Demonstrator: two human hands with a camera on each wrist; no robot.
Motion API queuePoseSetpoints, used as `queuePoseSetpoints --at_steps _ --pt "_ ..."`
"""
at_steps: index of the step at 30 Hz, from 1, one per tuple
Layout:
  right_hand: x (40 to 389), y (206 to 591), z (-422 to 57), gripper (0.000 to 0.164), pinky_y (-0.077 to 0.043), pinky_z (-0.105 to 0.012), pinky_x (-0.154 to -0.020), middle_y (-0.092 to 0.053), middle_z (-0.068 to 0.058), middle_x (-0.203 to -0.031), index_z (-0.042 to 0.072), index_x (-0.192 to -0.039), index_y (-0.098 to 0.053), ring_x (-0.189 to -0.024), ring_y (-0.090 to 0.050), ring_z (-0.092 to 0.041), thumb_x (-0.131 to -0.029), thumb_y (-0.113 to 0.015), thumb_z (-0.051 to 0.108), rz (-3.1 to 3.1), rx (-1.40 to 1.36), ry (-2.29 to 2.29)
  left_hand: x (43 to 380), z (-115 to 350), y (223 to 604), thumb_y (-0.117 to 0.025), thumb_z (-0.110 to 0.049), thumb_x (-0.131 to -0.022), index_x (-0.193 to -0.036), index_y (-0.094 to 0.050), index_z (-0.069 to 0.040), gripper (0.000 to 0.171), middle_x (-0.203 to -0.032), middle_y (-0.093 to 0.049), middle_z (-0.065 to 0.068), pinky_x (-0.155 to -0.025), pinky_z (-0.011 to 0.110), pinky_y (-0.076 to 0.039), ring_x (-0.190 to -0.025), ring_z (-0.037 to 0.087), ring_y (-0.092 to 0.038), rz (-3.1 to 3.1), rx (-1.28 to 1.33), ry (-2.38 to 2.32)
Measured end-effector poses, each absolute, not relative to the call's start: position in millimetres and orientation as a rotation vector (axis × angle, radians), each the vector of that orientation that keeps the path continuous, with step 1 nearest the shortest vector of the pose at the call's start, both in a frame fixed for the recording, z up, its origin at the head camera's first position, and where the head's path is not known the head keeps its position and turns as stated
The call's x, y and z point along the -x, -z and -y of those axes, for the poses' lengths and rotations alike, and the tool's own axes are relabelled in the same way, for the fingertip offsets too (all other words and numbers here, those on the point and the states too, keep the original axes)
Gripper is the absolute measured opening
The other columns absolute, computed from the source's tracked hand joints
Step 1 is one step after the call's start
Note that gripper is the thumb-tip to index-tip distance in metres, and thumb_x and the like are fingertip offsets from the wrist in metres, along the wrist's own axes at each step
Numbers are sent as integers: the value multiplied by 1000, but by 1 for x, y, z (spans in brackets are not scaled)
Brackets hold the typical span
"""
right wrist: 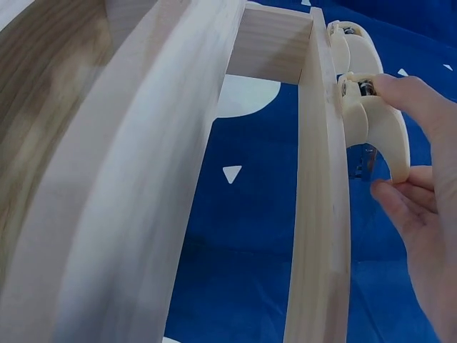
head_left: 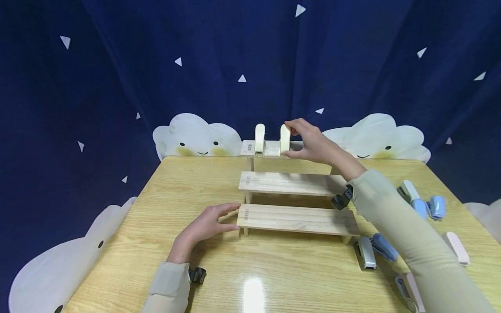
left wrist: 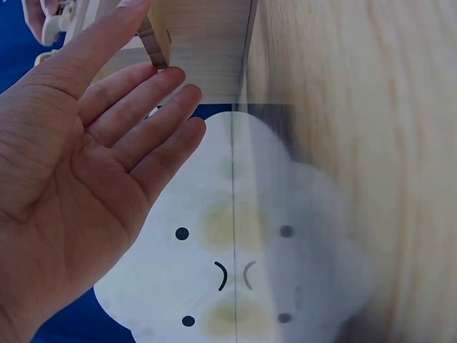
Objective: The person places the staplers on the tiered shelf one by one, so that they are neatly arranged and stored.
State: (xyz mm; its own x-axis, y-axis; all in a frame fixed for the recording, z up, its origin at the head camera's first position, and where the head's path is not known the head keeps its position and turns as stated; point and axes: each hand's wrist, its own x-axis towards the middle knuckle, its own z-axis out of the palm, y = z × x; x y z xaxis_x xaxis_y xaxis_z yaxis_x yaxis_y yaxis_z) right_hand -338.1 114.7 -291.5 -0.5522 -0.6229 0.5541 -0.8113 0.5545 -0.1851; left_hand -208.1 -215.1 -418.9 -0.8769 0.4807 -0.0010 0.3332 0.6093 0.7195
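My right hand (head_left: 309, 141) pinches a cream stapler (head_left: 285, 138) at the top tier of a three-tier wooden rack (head_left: 297, 219). In the right wrist view the thumb and fingers are at the two ends of this stapler (right wrist: 378, 125), which stands against the tier's board. A second cream stapler (head_left: 260, 138) stands just left of it on the same tier. My left hand (head_left: 205, 224) is at the left end of the lowest tier, thumb near the front corner and index finger near the back one. In the left wrist view its fingers are nearly straight beside the board's end (left wrist: 153, 32).
Right of the rack, a silver stapler (head_left: 366, 253) and a dark blue stapler (head_left: 384, 247) lie on the wooden table (head_left: 188, 182). Farther right are light blue staplers (head_left: 436, 207), a white stapler (head_left: 410, 190) and pink staplers (head_left: 455, 248). A dark blue curtain (head_left: 242, 43) hangs behind.
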Motion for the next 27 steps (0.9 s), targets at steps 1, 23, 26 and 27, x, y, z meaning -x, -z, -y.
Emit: queuePoseSetpoints --at_steps 1,23,26,27 --pt "338 292 -115 77 -53 -45 -89 -57 -20 -115 -8 -135 -47 -102 -57 -31 -75 -85 21 2369 -1160 -598 208 215 418 -73 -29 -88 -147 -45 -13 67 -151 -48 7 -115 50 -40 -137 35 -48 -2640 -672 -1121" --pt "337 292 -116 83 -51 -49 -97 -54 -21 -129 -3 -145 -41 -111 -58 -34 -80 -82 28 2524 -1079 -634 207 214 418 -74 -27 -88 -147 -45 -13 67 -150 -49 8 -114 50 -40 -137 34 -48 -2644 -666 -1110" --pt "336 291 -121 84 -51 -49 -97 -52 -21 -132 -3 -145 -39 -113 -58 -34 -79 -82 26 2522 -1073 -648 208 214 418 -73 -27 -88 -147 -45 -12 68 -150 -49 8 -115 50 -40 -137 34 -48 -2640 -665 -1112" --pt "335 290 -123 84 -51 -49 -97 -53 -21 -132 -3 -145 -40 -113 -58 -34 -79 -83 25 2514 -1068 -657 208 215 417 -73 -28 -88 -147 -44 -12 68 -150 -48 8 -115 50 -40 -137 34 -48 -2640 -667 -1112"
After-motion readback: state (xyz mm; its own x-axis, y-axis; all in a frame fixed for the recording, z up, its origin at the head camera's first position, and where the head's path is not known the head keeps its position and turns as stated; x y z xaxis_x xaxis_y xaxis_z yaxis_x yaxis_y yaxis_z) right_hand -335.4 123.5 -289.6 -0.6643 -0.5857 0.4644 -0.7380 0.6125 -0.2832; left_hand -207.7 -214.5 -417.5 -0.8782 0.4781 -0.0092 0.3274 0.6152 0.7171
